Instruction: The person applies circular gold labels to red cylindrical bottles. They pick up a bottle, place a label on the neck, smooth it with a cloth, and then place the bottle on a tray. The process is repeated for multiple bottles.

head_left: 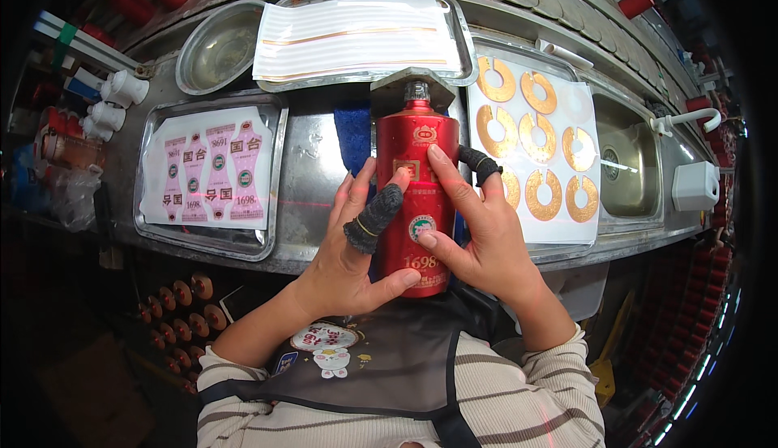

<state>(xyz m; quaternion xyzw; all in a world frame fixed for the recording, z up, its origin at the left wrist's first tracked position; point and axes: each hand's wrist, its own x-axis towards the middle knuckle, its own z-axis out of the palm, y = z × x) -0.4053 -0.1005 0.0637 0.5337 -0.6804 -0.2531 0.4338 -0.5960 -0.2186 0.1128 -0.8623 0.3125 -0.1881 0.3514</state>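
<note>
A red bottle (pixel 405 241) with gold lettering and a round green-and-white emblem lies front side up, its dark cap away from me against a metal stand (pixel 442 95). My left hand (pixel 340 265) holds its left side, a dark cloth finger cover (pixel 375 217) over one finger. From the right, my right hand (pixel 490 237) grips the bottle, its thumb beside the round emblem and a finger at the upper front. One of its fingers also wears a dark cover (pixel 481 164). Behind the bottle a blue cloth (pixel 351 136) shows in part.
Left, a metal tray (pixel 271 233) carries a sheet of pink labels (pixel 219 168). Behind stand a round metal bowl (pixel 194 83) and a tray with white strips (pixel 340 38). To the right lie gold ring-shaped stickers (pixel 536 136), then a sink (pixel 624 197) and a white jug (pixel 695 188).
</note>
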